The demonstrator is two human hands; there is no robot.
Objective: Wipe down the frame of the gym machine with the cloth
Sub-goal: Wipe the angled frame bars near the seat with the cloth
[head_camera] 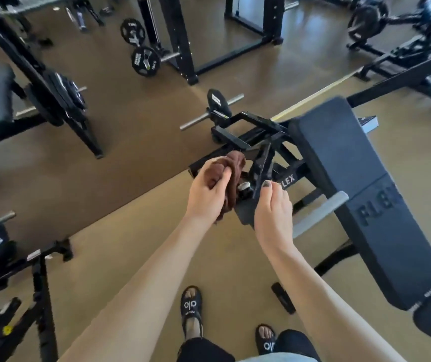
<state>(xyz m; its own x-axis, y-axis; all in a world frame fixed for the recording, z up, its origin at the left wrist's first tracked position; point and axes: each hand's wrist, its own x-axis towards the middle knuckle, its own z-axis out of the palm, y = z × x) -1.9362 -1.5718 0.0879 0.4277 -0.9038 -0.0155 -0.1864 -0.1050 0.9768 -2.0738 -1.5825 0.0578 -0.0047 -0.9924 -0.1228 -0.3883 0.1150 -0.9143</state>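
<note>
Brown cloth sits bunched in my left hand, whose grip is curled tight around it, right beside the black frame of the gym machine. My right hand has its grip closed on a black upright bar of that frame, thumb on top. Just right of both hands I see the dark padded bench, slanting above the tan floor.
</note>
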